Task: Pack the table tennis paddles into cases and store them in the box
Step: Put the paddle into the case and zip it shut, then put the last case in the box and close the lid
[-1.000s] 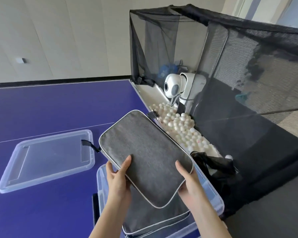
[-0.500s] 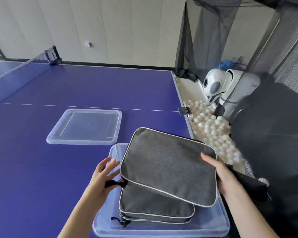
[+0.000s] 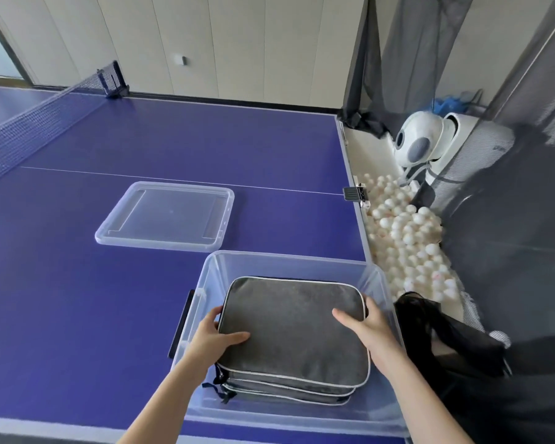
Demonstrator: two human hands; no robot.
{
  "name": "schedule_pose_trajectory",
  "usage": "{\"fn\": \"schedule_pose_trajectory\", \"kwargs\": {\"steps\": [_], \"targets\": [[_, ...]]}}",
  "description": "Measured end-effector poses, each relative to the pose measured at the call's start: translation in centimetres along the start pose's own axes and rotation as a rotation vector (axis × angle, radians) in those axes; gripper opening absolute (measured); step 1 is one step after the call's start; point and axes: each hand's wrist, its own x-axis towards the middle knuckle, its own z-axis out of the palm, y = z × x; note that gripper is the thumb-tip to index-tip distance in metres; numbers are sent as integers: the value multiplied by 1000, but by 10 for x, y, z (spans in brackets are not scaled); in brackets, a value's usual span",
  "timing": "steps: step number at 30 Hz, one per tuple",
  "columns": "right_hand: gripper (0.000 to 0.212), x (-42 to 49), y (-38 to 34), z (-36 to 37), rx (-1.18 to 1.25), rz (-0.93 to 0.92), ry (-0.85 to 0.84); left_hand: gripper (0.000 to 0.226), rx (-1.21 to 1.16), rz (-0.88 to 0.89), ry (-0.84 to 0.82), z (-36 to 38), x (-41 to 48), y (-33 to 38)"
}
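Both piped side edges were the handholds: left hand [image 3: 217, 336] and right hand [image 3: 367, 325] gripped the soft, probably light top case [image 3: 295, 331], lower centre.

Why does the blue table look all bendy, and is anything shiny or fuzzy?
In the head view, the wide-angle lens bends the table edges; soft light leaves a pale sheen on the clear lid; the top case looks sharp.
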Motion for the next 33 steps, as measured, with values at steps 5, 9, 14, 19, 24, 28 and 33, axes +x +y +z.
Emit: {"fn": "schedule_pose_trajectory", "kwargs": {"steps": [5, 9, 14, 19, 24, 28, 33], "targets": [[57, 10, 18, 3, -52, 7, 19, 80, 252, 57, 93, 4, 12, -9], [59, 12, 18, 5, -43, 13, -4, 73, 339, 91, 108, 6, 13, -10], [49, 9, 19, 8, -32, -23, -9, 74, 351, 79, 78, 8, 15, -15], [50, 9, 20, 7, -68, -47, 2, 75, 269, 46, 45, 8, 15, -15], [59, 5, 24, 5, -127, -78, 27, 89, 225, 60, 26, 6, 10, -9], [81, -2, 15, 8, -275, -167, 166, 88, 230, 212, 104, 7, 4, 7], [77, 7, -22, 36, -325, -346, 185, 71, 253, 458, 156, -4, -2, 48]]}}
